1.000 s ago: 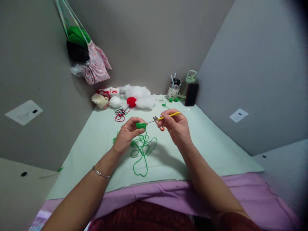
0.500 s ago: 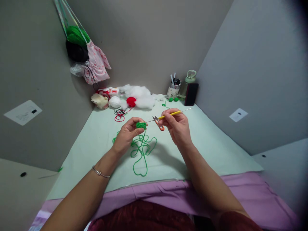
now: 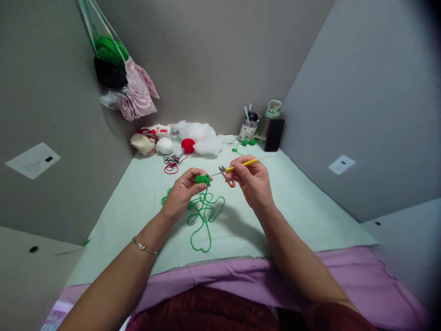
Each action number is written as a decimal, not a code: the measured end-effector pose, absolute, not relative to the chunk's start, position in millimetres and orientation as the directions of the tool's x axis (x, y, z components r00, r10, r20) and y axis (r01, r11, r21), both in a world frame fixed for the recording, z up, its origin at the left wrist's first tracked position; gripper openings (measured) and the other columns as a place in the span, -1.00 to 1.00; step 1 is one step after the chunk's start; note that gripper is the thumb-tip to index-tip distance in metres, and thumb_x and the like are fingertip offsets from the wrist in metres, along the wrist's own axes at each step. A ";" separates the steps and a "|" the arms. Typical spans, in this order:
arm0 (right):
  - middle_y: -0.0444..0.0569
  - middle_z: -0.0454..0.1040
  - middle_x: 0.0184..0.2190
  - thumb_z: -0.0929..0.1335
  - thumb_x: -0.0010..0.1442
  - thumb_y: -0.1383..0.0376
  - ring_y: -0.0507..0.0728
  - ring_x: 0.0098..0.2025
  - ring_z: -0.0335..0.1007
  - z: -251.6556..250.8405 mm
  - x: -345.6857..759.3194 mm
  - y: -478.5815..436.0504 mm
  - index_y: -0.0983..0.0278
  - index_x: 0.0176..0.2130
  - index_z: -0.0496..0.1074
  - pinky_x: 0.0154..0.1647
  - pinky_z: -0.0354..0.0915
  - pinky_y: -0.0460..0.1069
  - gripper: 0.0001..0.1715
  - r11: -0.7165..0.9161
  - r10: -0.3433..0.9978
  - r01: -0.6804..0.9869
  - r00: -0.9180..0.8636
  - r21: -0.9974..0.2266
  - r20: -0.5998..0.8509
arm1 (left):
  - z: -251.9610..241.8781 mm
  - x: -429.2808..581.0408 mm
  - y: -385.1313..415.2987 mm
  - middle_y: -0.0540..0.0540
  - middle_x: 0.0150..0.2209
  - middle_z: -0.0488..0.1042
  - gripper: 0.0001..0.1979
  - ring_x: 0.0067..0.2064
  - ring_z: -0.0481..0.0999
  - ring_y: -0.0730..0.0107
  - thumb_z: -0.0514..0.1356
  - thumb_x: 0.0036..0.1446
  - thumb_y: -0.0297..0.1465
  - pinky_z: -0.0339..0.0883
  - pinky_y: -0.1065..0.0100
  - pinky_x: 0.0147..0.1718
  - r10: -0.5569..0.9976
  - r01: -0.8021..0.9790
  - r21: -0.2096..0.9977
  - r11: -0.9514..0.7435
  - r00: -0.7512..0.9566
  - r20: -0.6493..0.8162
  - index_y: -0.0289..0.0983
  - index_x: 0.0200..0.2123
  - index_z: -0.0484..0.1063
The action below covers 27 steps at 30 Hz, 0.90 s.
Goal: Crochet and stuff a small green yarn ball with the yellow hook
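Between the thumb and fingers of my left hand (image 3: pixel 181 195) is a small green crochet piece (image 3: pixel 202 179). My right hand (image 3: pixel 253 181) grips a crochet hook (image 3: pixel 243 165) by its yellow handle. The hook's metal shaft points left, and its tip meets the right edge of the green piece; whether it sits inside a stitch is too small to tell. From the piece a strand of green yarn (image 3: pixel 200 234) runs down into loose loops on the table. Orange-handled scissors (image 3: pixel 232 183) lie just behind my right hand, partly hidden by it.
Along the back of the pale table (image 3: pixel 296 216) are white stuffing (image 3: pixel 206 142), a red yarn ball (image 3: pixel 188 145), a white ball (image 3: pixel 164 146), a pen cup (image 3: pixel 247 133), a bottle (image 3: pixel 263 125) and a phone (image 3: pixel 274 135). A pink bag (image 3: pixel 138 92) hangs at the left wall.
My right hand and the crochet hook have shifted very slightly left. The green piece has turned a little in my left hand. The yarn on the table lies as before.
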State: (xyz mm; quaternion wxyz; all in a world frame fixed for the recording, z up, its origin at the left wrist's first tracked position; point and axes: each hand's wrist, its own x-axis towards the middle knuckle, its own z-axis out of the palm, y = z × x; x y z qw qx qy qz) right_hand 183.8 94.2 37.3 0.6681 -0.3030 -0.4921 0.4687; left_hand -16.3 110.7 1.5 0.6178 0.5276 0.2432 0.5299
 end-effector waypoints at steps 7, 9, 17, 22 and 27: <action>-0.16 0.56 -0.40 0.59 0.16 0.09 0.03 -0.45 0.54 35.2 184.2 94.2 0.21 -0.31 0.51 -0.43 0.45 -0.06 -0.68 0.387 0.920 -0.338 0.072 -0.858 0.386 | 0.6 -16.0 111.5 -0.08 -0.18 0.62 -0.65 -0.19 0.53 0.31 0.56 -0.03 -0.24 0.35 0.30 -0.16 0.917 -0.399 0.912 -0.098 0.320 0.239 -0.21 -0.23 0.56; -0.16 0.54 -0.39 0.58 0.19 0.08 0.01 -0.45 0.51 35.4 185.5 94.9 0.21 -0.30 0.52 -0.42 0.44 -0.06 -0.69 0.409 0.912 -0.323 0.102 -0.853 0.398 | 0.0 -15.9 111.5 -0.08 -0.18 0.61 -0.64 -0.19 0.52 0.31 0.56 -0.04 -0.24 0.36 0.29 -0.17 0.919 -0.398 0.913 -0.093 0.319 0.233 -0.22 -0.23 0.57; -0.14 0.46 -0.40 0.39 0.39 -0.03 0.00 -0.47 0.31 37.0 187.9 92.9 0.23 -0.32 0.48 -0.40 0.30 -0.04 -0.58 0.433 0.901 -0.069 0.003 -0.899 0.433 | -1.5 -15.2 110.4 -0.05 -0.26 0.58 -0.61 -0.22 0.49 0.33 0.57 -0.06 -0.21 0.33 0.32 -0.19 0.922 -0.369 0.928 -0.054 0.338 0.188 -0.24 -0.23 0.59; -0.13 0.40 -0.39 0.52 0.27 0.01 0.04 -0.39 0.26 29.9 179.9 90.6 0.22 -0.27 0.59 -0.36 0.22 -0.02 -0.67 0.564 0.823 0.256 -0.103 -0.785 0.558 | -0.4 -14.7 108.6 -0.01 -0.29 0.52 -0.63 -0.26 0.44 0.37 0.56 -0.04 -0.22 0.29 0.35 -0.22 0.922 -0.354 0.934 -0.039 0.347 0.170 -0.25 -0.22 0.58; -0.11 0.40 -0.36 0.47 0.33 0.23 0.05 -0.35 0.30 25.8 178.1 89.8 0.21 -0.27 0.59 -0.34 0.23 -0.02 -0.87 0.631 0.773 0.280 -0.146 -0.723 0.618 | 0.4 -14.0 108.6 0.01 -0.32 0.49 -0.62 -0.28 0.40 0.39 0.56 -0.06 -0.22 0.26 0.37 -0.23 0.917 -0.352 0.936 -0.024 0.365 0.160 -0.25 -0.23 0.59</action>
